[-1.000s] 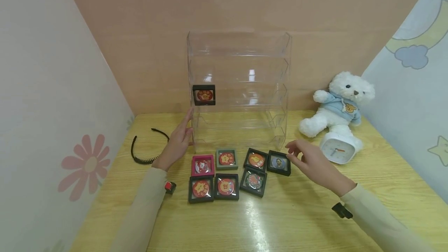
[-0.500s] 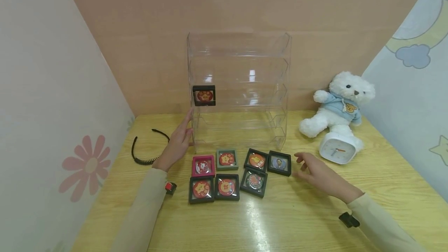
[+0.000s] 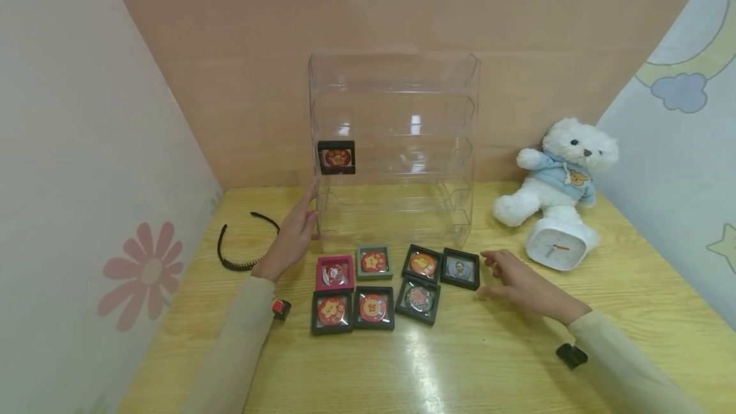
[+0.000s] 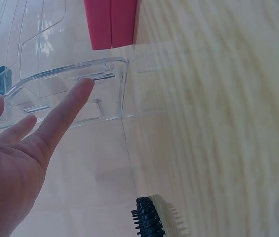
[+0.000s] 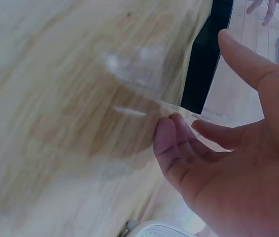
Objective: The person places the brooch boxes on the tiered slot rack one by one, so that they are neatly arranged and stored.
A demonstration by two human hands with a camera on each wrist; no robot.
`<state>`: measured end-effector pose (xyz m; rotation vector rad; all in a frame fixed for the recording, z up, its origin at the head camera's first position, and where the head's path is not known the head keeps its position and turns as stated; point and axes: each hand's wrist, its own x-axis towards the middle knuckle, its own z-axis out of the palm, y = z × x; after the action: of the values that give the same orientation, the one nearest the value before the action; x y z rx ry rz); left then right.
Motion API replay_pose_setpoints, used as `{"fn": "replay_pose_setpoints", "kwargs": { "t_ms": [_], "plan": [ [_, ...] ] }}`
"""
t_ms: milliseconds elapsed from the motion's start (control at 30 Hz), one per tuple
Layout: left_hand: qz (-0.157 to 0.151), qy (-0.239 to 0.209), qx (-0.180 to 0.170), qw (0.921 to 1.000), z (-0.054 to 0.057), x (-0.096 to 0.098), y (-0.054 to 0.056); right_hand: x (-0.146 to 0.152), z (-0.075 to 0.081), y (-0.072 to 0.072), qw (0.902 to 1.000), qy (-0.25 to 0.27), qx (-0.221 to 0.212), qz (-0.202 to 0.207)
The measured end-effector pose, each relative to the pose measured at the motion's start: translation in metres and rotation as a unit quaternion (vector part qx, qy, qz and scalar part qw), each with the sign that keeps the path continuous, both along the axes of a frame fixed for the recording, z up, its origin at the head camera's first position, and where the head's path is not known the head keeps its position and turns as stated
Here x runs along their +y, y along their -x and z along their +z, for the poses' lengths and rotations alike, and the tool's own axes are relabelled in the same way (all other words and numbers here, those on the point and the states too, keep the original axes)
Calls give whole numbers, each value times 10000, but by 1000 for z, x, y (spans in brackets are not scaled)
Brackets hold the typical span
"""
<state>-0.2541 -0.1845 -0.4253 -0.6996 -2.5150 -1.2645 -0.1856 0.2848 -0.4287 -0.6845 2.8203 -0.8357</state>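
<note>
Clock [image 3: 556, 246], squarish and white, is sitting just past relaxed right hand [image 3: 522, 282]; straight-fingered left hand [image 3: 292, 233] is touching clear plastic rack [image 3: 395, 153].

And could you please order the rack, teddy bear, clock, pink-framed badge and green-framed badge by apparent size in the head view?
Rack
Teddy bear
Clock
Pink-framed badge, green-framed badge: too alike to rank
</note>
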Motion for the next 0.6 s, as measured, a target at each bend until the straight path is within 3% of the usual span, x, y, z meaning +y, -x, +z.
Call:
{"fn": "replay_pose_setpoints", "kwargs": {
  "t_ms": [600],
  "plan": [
    [37,3,-72,10000,-2,1,1,-4,-2,9,9999,84,-109,67]
  ]
}}
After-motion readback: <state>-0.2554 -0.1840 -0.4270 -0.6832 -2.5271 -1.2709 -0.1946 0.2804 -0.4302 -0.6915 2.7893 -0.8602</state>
